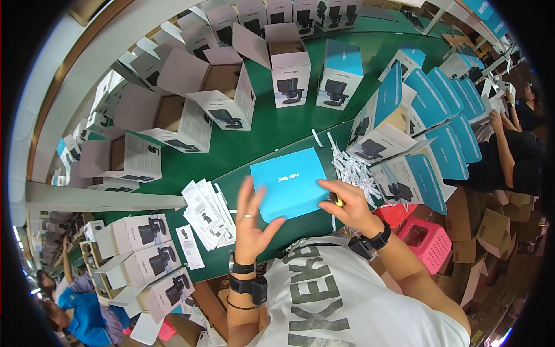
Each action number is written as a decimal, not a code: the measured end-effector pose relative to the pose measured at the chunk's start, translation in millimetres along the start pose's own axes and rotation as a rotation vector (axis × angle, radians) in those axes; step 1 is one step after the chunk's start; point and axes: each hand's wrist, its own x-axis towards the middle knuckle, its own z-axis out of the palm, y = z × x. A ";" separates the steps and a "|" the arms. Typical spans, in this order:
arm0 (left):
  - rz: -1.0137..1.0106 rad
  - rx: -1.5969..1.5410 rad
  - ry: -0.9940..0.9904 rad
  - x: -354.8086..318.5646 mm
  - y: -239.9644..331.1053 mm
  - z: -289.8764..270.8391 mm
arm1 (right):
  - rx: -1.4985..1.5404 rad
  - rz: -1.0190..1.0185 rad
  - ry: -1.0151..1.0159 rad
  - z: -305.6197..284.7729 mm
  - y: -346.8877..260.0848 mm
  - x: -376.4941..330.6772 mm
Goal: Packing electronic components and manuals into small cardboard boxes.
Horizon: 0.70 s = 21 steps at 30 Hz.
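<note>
A blue box (290, 184) with its blue top facing up sits in front of me on the green table. My left hand (253, 217) is at its left side, fingers stretched out and thumb apart, gripping nothing; the fingertips are slightly blurred. My right hand (350, 203) is at the box's right edge, with thumb and forefinger by the side. Curled in the palm is a small yellow-and-black tool (336, 200), mostly hidden by my fingers. Left of the box lie printed leaflets (209, 215), and right of it is a pile of white paper strips (350, 172).
Open white boxes (222, 110) with microphone pictures arc around the far left; a closed box (340, 75) stands beyond. Blue-flapped boxes (430, 104) crowd the right. More boxes (147, 231) stack at left. A pink basket (426, 246) stands lower right. Other people (514, 133) are at the sides.
</note>
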 end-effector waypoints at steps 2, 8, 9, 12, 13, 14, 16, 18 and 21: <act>0.024 0.219 -0.191 0.5 -0.2 -14.5 | -0.113 -0.028 -0.035 -0.2 1.3 -1.9; 0.060 0.299 -0.149 -5.4 -24.4 -18.2 | -0.220 -0.217 0.156 24.4 6.7 -4.5; 0.080 0.314 -0.122 -5.9 -27.5 -16.9 | -0.225 -0.174 0.171 28.3 8.8 -9.6; 0.156 0.398 -0.158 -6.9 -39.6 -17.3 | -0.239 -0.083 0.203 35.5 19.0 -19.0; 0.197 0.441 -0.174 -6.8 -41.7 -18.2 | -0.239 -0.106 0.205 35.8 25.2 -18.3; 0.197 0.436 -0.180 -5.5 -41.5 -20.1 | -0.240 -0.128 0.208 35.6 29.0 -16.0; 0.224 0.476 -0.269 -1.7 -36.8 -26.0 | -0.246 -0.148 0.216 32.2 29.6 -17.8; 0.243 0.493 -0.317 -0.9 -35.4 -28.9 | -0.300 -0.096 0.096 23.6 24.4 -24.9; 0.411 0.773 -0.351 2.5 -29.6 -30.9 | -0.328 -0.130 0.046 18.6 19.7 -16.1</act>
